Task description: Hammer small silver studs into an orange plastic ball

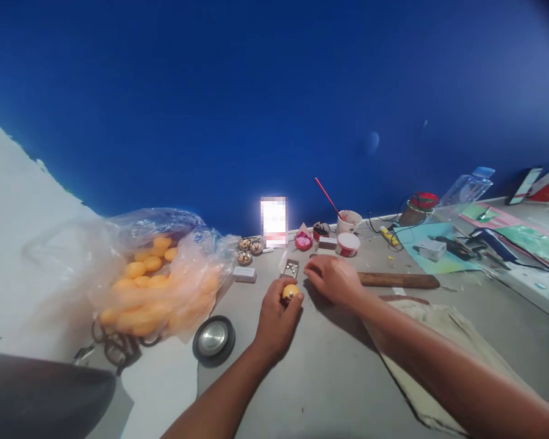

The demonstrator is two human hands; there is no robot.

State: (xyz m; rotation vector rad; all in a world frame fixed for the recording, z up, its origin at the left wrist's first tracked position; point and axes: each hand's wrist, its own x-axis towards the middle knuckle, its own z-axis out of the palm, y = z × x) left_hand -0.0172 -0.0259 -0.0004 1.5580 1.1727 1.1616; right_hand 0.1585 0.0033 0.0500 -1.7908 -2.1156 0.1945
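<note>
My left hand (277, 317) is closed around a small yellow ball (290, 292), with shiny and dark bits showing on its near side. Just beyond it sits a small open box (291, 268) holding several tiny shiny pieces. To the right, my right hand (333, 279) hovers low above the tabletop, its fingers drawn together; whatever they pinch is too small or hidden to make out. Several decorated balls (244, 257) with gold and dark patterns stand at the back, left of the box. A small white box (244, 275) lies nearer, below them.
A clear plastic bag (165, 286) of yellow-orange balls fills the left side, near a round black-rimmed metal disc (213, 339). Tubs (348, 244), a cup with a red stick (349, 221) and a wooden rod (398, 280) stand or lie right. A cloth (443, 360) lies beneath my right forearm.
</note>
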